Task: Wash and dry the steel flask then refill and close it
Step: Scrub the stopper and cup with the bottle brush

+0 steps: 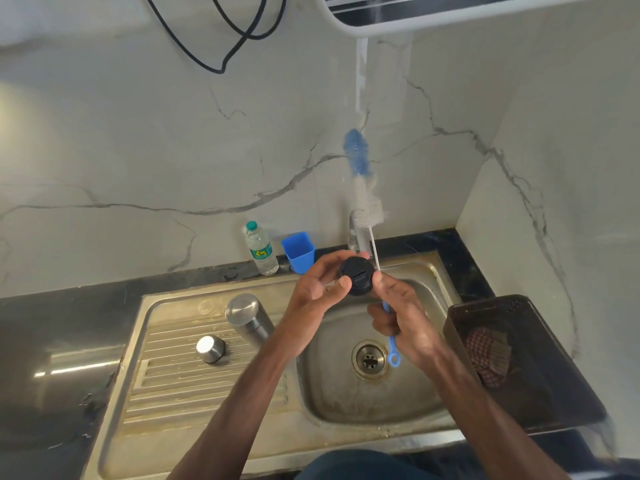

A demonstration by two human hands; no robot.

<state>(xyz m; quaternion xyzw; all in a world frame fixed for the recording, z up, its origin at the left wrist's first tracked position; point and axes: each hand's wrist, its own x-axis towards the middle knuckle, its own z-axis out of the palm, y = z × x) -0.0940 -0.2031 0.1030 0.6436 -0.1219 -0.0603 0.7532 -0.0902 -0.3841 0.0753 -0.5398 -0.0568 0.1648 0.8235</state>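
**Black lid in left hand, bottle brush in right, over the basin**

Left hand (318, 282): fingers and thumb curled round the rim of the black flask lid (358, 271), holding it above the sink basin (346, 407), top face toward the camera.

Right hand (405, 317): closed round the blue handle of the bottle brush (367, 202), thumb tip touching the lid's right edge. The brush stands nearly upright. Its grey and blue bristles rise in front of the tap (356, 233) and the marble wall; the handle loop hangs below the hand, over the drain (369, 358).

Steel flask (247, 318): standing on the drainboard (180, 375), left of the basin, just beside the left forearm, no lid on it. Can't tell which end is up.

Small steel cap (210, 348): on the drainboard, near-left of the flask, apart from it.

Far edge: plastic water bottle (260, 249) with a green cap, blue cup (298, 251) right next to it, both against the wall.

Right of sink: dark tray (540, 403) with a checked cloth (488, 355) in it.
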